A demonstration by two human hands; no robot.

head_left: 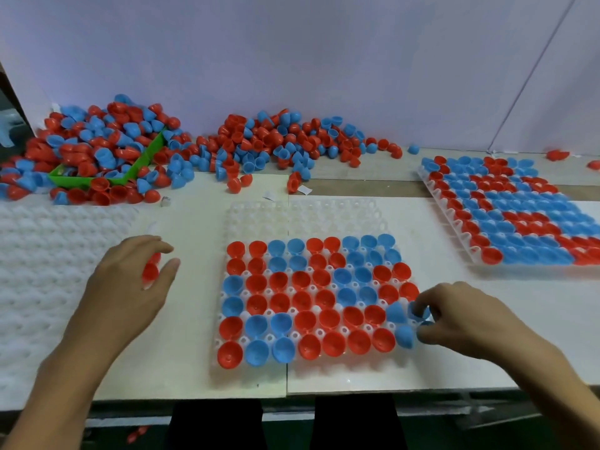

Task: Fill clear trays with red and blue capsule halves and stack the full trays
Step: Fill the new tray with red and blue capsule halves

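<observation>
— Both hands are busy, right? What's each one got?

— Right hand (454, 315) pinches a blue plastic capsule half (421, 315) in curled fingertips at the near right edge of the clear moulded plastic tray (305, 216). Left hand (130, 280) hovers just left of that tray, fingers loosely curled round red plastic capsule halves (151, 271).

— How should the blue one go in?

— I'd say tip it mouth-up like its neighbours and press straight down until it seats in the empty pocket by the fingertips.

— Which way does it point now?

— Hard to tell; fingers hide most of it. The seated halves sit dome-down, axis upright.

— And the tray itself?

— Roughly square, between the hands; its rows farthest from the hands are unfilled.
</observation>
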